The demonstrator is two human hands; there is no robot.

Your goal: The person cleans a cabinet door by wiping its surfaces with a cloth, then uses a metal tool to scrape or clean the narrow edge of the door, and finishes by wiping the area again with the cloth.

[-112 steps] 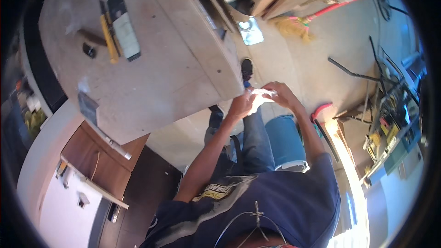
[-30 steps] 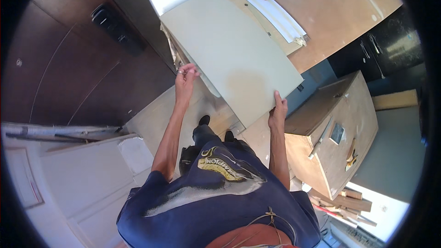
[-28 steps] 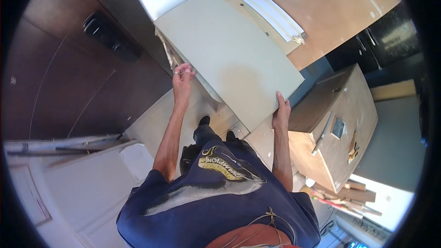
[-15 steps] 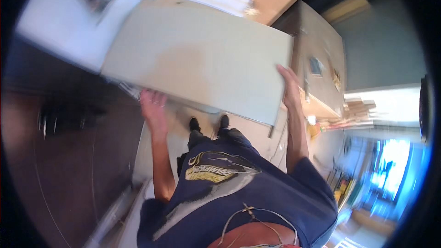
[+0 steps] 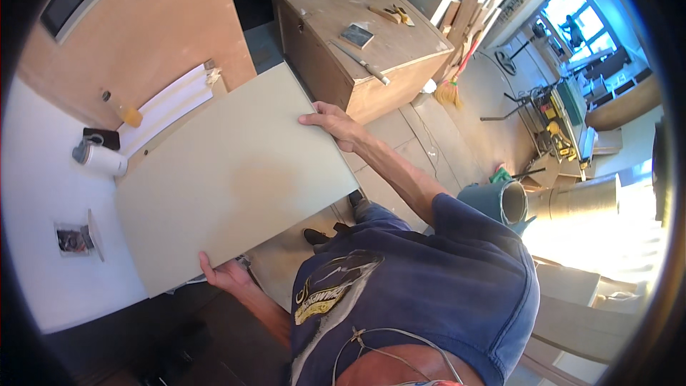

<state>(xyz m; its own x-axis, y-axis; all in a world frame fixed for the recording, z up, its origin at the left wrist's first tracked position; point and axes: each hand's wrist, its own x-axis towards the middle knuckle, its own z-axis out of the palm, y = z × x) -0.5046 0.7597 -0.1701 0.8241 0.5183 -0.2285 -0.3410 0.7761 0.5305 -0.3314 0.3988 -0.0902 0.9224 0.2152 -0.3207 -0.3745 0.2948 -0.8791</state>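
Observation:
A pale beige flat panel (image 5: 214, 150) lies in front of me, its far left side against the white wall. My left hand (image 5: 230, 273) is closed on its near edge, thumb on top and fingers hidden underneath. At the right edge, my right hand (image 5: 334, 126) grips the panel with the thumb over the top face. Something metallic shows beside my left hand under the edge, too hidden to name. What supports the panel from below cannot be seen.
Behind the panel stand a white flask (image 5: 100, 157) and a bottle (image 5: 121, 109). An open wall box (image 5: 71, 239) shows wires. Right of the panel is a wooden cabinet (image 5: 357, 28) carrying a chisel-like tool (image 5: 361, 63) and pliers (image 5: 400, 14). A broom (image 5: 450, 91) and blue-grey bin (image 5: 493, 202) stand farther right.
My view has swung right, showing more of the cabinet and room. Both hands have shifted their hold on the panel's edges, each thumb now lying on the top face.

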